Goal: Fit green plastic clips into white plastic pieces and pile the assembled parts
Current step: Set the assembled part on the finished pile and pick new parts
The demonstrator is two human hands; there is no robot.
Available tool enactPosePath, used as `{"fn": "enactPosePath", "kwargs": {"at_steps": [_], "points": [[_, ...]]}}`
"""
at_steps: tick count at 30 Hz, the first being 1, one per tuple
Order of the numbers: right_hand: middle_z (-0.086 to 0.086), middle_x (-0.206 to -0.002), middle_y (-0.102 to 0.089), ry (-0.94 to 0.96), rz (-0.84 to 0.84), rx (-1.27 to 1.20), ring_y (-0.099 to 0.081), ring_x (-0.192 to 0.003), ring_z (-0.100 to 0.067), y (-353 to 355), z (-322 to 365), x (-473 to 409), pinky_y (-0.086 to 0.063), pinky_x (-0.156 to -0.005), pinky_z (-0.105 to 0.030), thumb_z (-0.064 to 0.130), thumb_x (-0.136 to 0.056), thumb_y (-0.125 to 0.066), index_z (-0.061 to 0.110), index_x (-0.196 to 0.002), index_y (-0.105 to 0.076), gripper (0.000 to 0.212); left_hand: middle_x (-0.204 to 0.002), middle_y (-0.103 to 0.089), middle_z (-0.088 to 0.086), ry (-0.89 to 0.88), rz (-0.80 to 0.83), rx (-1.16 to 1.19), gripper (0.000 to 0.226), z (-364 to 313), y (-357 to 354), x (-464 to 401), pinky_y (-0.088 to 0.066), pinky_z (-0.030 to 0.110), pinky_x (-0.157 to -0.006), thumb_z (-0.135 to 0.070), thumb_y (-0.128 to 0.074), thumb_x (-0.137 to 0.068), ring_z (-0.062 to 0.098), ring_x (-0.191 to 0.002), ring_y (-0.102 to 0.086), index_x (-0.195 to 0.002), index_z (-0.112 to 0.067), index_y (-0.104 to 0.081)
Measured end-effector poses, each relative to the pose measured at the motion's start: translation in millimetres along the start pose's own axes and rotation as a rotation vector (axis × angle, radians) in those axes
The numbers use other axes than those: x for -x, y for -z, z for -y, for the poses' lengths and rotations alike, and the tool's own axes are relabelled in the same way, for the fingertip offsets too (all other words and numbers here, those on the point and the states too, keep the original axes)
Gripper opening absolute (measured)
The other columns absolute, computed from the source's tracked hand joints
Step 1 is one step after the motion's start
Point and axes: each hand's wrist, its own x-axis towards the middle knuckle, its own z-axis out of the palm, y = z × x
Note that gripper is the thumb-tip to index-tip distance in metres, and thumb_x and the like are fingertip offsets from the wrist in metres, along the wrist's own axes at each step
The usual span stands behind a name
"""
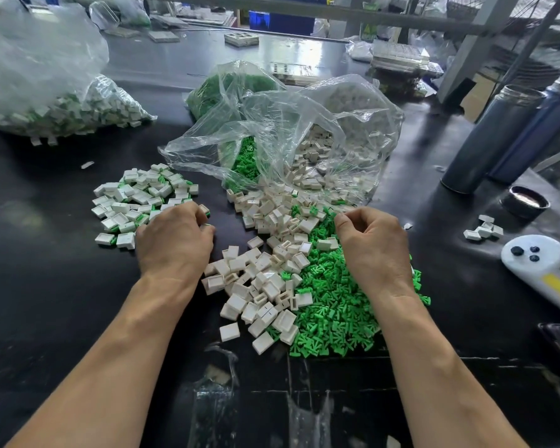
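A: Two bare forearms reached forward over a dark table (62, 286). The left hand (173, 239) sat at the near edge of the finished pile (139, 202), fingers curled round a small part with green showing at the fingertips. The right hand (374, 244) hovered over loose green clips (337, 315), thumb and forefinger pinched together at the front.

B: What did the right hand hold?

A: Too small to tell, possibly one clip. White pieces (262, 286) lay between the hands, spilling from an open clear bag (291, 130).

B: Any risks?

A: Likely, a sweeping wrist could push loose white pieces into the finished pile, mixing them. Farther back, a second bag (46, 92) held parts blurred by plastic; the shelves behind were cut off.
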Motion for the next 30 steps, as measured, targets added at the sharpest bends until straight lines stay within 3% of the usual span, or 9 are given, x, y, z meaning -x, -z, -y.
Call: {"fn": "enactPosePath", "kwargs": {"at_steps": [5, 9, 12, 15, 19, 23, 30], "points": [[0.009, -0.080, -0.071, -0.022, 0.030, 0.157, -0.067, -0.084, -0.022, 7, 0, -1, -0.051, -0.076, -0.034, 0.039, -0.097, -0.068, 0.026, -0.086, -0.074, 0.018, -0.106, -0.071, 0.006, 0.031, -0.032, -0.020, 0.012, 4, 0, -3, -0.043, 0.045, -0.095, -0.030, -0.072, -0.091, 0.034, -0.104, -0.064, -0.101, -0.024, -0.071], [0.007, -0.096, -0.076, -0.057, 0.100, 0.234, -0.069, -0.096, -0.021, 14, 3, -3, -0.057, -0.091, -0.042, 0.038, -0.097, -0.069, 0.031, -0.098, -0.079, 0.012, -0.114, -0.065, 0.012, 0.031, -0.043, -0.029, 0.021, 5, 1, -3, -0.043, 0.048, -0.098, -0.029, -0.073, -0.091, 0.036, -0.109, -0.061, -0.109, -0.019, -0.069], [0.012, -0.098, -0.075, -0.051, 0.147, 0.251, -0.068, -0.098, -0.016, 19, 4, -3, -0.056, -0.094, -0.039, 0.038, -0.096, -0.071, 0.035, -0.098, -0.078, 0.008, -0.110, -0.065, 0.012, -0.011, -0.078, 0.018, 0.021, 0, 3, -1, -0.046, 0.049, -0.096, -0.026, -0.075, -0.091, 0.036, -0.105, -0.062, -0.108, -0.018, -0.069], [0.024, -0.089, -0.068, -0.039, 0.205, 0.219, -0.067, -0.095, -0.009, 20, 4, -1, -0.056, -0.094, -0.038, 0.038, -0.095, -0.074, 0.037, -0.095, -0.078, 0.004, -0.095, -0.070, 0.000, -0.074, -0.026, 0.174, 0.008, -8, 5, 4, -0.055, 0.044, -0.088, -0.025, -0.076, -0.091, 0.024, -0.091, -0.067, -0.097, -0.022, -0.072], [0.022, -0.091, -0.067, 0.009, 0.220, 0.206, -0.063, -0.089, -0.006, 14, 5, 2, -0.049, -0.085, -0.031, 0.044, -0.093, -0.074, 0.037, -0.093, -0.077, 0.008, -0.086, -0.069, -0.014, -0.105, 0.149, 0.275, 0.005, -19, 2, 13, -0.055, 0.032, -0.077, -0.034, -0.075, -0.092, 0.005, -0.079, -0.064, -0.092, -0.030, -0.073], [0.011, -0.102, -0.065, 0.073, 0.229, 0.276, -0.053, -0.094, -0.010, 3, 7, 3, -0.038, -0.085, -0.029, 0.045, -0.094, -0.072, 0.034, -0.101, -0.078, 0.014, -0.096, -0.069, -0.010, -0.150, 0.212, 0.221, 0.014, -27, -3, 19, -0.055, 0.040, -0.093, -0.043, -0.074, -0.092, 0.011, -0.090, -0.065, -0.100, -0.032, -0.075], [0.000, -0.106, -0.062, 0.121, 0.163, 0.472, -0.058, -0.102, -0.021, -12, 16, 7, -0.049, -0.092, -0.035, 0.034, -0.099, -0.065, 0.024, -0.105, -0.078, 0.018, -0.100, -0.059, -0.008, -0.171, 0.203, 0.166, 0.017, -33, -7, 23, -0.048, 0.047, -0.104, -0.042, -0.073, -0.093, 0.015, -0.100, -0.056, -0.105, -0.031, -0.078]]}}
